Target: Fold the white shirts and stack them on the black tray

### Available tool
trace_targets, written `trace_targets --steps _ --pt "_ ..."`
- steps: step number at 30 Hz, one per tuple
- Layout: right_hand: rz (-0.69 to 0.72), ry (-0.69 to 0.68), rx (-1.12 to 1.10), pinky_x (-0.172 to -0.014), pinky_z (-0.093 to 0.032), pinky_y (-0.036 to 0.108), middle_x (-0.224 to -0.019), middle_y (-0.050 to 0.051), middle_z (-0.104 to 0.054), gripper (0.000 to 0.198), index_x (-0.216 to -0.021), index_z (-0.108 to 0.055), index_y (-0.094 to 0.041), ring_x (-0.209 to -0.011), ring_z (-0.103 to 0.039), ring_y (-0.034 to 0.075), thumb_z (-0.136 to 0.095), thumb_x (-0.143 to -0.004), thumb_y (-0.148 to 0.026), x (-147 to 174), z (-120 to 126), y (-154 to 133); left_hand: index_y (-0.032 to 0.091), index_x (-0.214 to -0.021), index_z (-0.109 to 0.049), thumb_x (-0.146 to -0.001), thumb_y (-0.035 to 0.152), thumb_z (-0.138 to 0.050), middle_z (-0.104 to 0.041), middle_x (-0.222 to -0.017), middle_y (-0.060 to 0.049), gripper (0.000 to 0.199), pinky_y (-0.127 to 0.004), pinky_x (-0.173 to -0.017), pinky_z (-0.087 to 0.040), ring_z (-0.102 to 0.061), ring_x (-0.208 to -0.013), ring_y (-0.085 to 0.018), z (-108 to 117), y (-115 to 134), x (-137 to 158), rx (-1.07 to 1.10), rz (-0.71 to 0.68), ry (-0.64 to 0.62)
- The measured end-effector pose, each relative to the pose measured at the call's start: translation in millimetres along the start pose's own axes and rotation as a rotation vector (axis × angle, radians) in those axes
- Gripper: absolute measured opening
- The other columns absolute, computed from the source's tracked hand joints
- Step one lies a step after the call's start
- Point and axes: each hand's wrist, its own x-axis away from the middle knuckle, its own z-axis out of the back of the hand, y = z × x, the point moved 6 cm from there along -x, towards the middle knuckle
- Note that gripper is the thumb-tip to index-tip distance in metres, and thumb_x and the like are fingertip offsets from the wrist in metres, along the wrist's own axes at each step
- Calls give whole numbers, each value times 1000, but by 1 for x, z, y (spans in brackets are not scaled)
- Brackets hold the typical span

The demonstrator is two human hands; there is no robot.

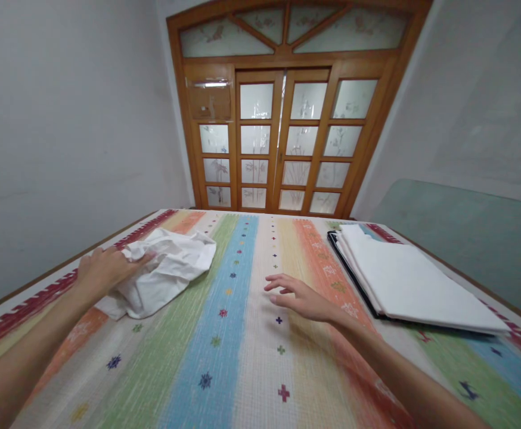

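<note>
My left hand [111, 266] is at the left side of the table, closed on the near-left part of a crumpled white cloth [171, 268]. The cloth lies loosely bunched on the striped tablecloth [225, 357], and whether it is a garment I cannot tell. Over the middle of the table hovers my right hand [300, 296], its fingers apart and nothing in them. To the right of that hand lies a flat stack of folded white cloth [416, 280], with a black layer [354, 277] showing along its left and lower edges.
Beyond the table's far edge stand wooden doors [282, 137] with patterned glass panes. A grey wall [73, 107] rises on the left. At the right, a pale green rounded panel [461, 232] stands close beside the table.
</note>
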Motion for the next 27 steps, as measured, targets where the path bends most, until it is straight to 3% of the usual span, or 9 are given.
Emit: trace_targets --steps 4,7,9,11,14,16,19,24,27 --pt "13 1 8 -100 -43 44 -135 11 -50 35 -110 -65 -22 -122 -50 24 -56 -88 -47 6 2 2 4 -98 -68 -88 57 -30 -66 -105 -23 67 -49 -85 -44 -59 -101 -38 29 -1 1 -275 154 -64" --pt "14 16 19 -100 -43 44 -134 11 -51 34 -108 -65 -22 -122 -50 23 -55 -88 -48 11 5 3 -1 -105 -63 -91 39 -27 -63 -107 -24 56 -45 -83 -46 -59 -101 -36 56 8 1 -289 130 160" --pt "7 23 29 -100 -43 45 -133 11 -52 35 -107 -65 -22 -121 -51 24 -53 -89 -49 14 7 4 0 -115 -57 -92 37 -22 -60 -115 -23 56 -44 -90 -44 -56 -108 -33 58 20 0 -199 -18 315" --pt "7 30 48 -100 -43 46 -133 11 -53 35 -106 -66 -22 -122 -51 25 -52 -89 -50 17 8 5 3 -125 -51 -92 42 -24 -56 -126 -19 58 -41 -100 -38 -51 -118 -28 40 35 -1 -65 -242 306" --pt "29 46 112 -103 -40 47 -131 12 -54 36 -107 -65 -22 -123 -49 26 -50 -90 -50 22 10 7 9 -136 -46 -82 57 -42 -43 -144 -18 71 -46 -109 -27 -36 -133 -33 -17 52 3 1 -437 66" --pt "30 70 176 -105 -37 48 -130 11 -55 36 -107 -65 -22 -123 -49 26 -49 -90 -50 25 15 13 19 -134 -52 -75 67 -48 -34 -151 -15 76 -62 -106 -22 -24 -138 -43 -56 54 9 -40 -387 -63" --pt "-21 158 279 -106 -36 46 -130 11 -55 36 -106 -65 -23 -121 -51 26 -47 -90 -50 31 34 31 23 -127 -59 -72 76 -44 -31 -153 -16 78 -75 -100 -10 -17 -138 -51 -89 58 18 -55 -321 -92" --pt "-132 440 587 -106 -34 48 -129 15 -56 40 -107 -65 -18 -123 -49 29 -44 -87 -46 46 97 66 21 -140 -46 -74 81 -32 -33 -150 -21 90 -79 -96 -3 -19 -134 -55 -94 56 7 -71 -128 25" --pt "-289 590 876 -107 -30 50 -131 20 -53 44 -114 -62 -12 -127 -44 33 -44 -86 -41 65 135 92 16 -141 -44 -77 78 -30 -33 -147 -27 91 -80 -93 -6 -19 -132 -58 -91 54 -5 -71 6 100"
